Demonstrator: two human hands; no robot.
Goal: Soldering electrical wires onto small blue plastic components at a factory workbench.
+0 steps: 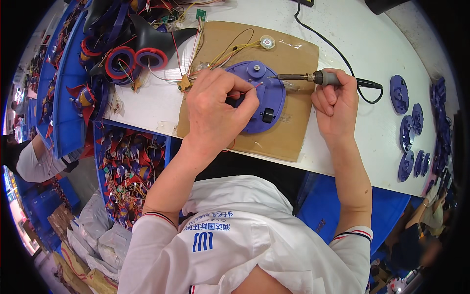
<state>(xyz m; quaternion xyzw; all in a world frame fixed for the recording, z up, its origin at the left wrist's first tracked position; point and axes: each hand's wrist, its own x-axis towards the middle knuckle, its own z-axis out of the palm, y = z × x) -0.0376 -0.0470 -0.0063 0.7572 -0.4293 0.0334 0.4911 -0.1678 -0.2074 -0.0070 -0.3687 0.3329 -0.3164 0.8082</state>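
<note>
A soldering iron is gripped in my right hand, its thin tip pointing left over a purple plastic base. My left hand pinches a thin red wire above that base, close to the iron's tip. The base lies on a brown cardboard sheet and carries a black wheel and a round post with a metal centre. A small round speaker with yellow wires rests on the cardboard beyond it. Part of the base is hidden behind my left hand.
Black and purple shells with red rings crowd the table's left. A blue bin of wired parts stands below them. Several purple bases lie at the right. The iron's black cable loops across the back. Other people are at both sides.
</note>
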